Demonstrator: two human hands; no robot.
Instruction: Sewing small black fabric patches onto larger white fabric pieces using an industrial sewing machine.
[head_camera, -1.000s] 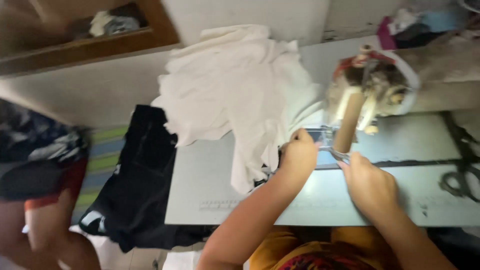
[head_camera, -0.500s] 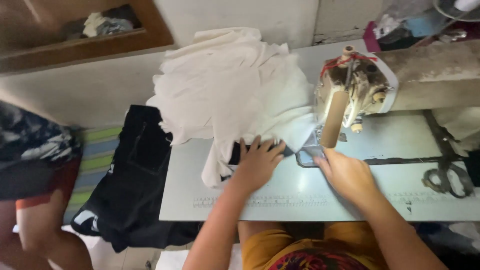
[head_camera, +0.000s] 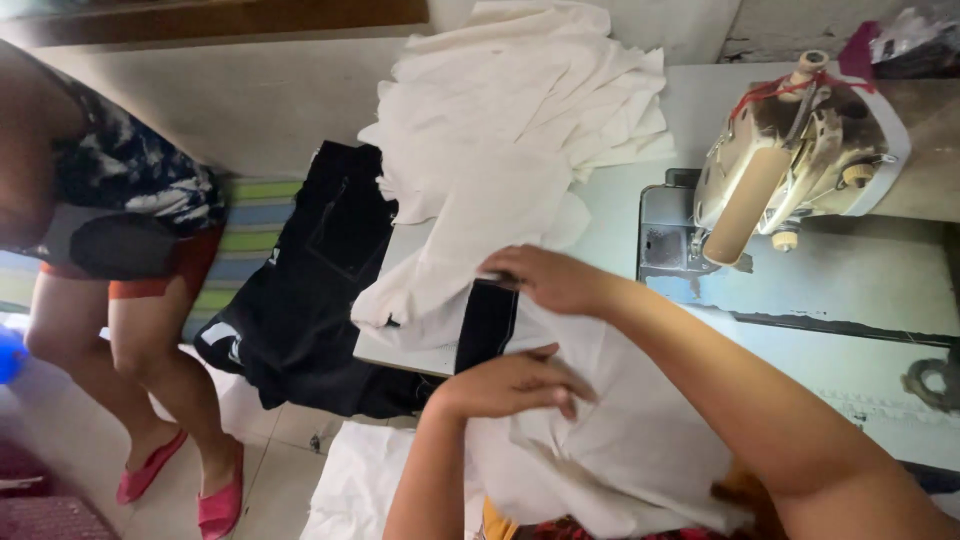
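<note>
Fabric risk: right hand (head_camera: 555, 280) pinching the white cloth (head_camera: 610, 420), left hand (head_camera: 510, 385) pressed flat, could drag the white pile (head_camera: 510, 130) off the sewing table (head_camera: 850, 290)

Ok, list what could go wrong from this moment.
The white fabric pile hangs over the table edge and could slide off onto the dark garment below. The right hand and left hand bunch the white piece, so it may crease. Another person's legs stand close by.

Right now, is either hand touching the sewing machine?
No, both the left hand and right hand rest on white cloth, apart from the sewing machine.
</note>
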